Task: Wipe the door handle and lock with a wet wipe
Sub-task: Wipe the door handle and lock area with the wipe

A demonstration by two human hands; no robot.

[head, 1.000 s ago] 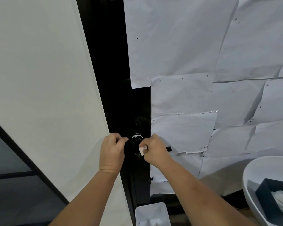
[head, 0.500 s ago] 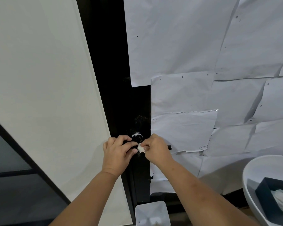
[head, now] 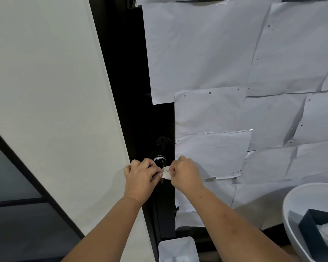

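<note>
A small white wet wipe (head: 166,174) is pinched between my two hands, just below the round black lock (head: 160,161) on the black door stile (head: 159,118). My left hand (head: 142,178) grips the wipe's left end with its fingers curled. My right hand (head: 186,173) holds the right end. The door handle is hidden behind my hands. A pale smear marks the top of the lock.
White paper sheets (head: 225,72) cover the door to the right. A white wall (head: 45,91) runs along the left. A white bowl-shaped bin (head: 295,203) at lower right holds a dark box with wipes (head: 326,235). A white container (head: 176,248) sits below my arms.
My left hand has come right from the door edge and joined my right hand on the wipe. The wipe is now spread a little between both hands.
</note>
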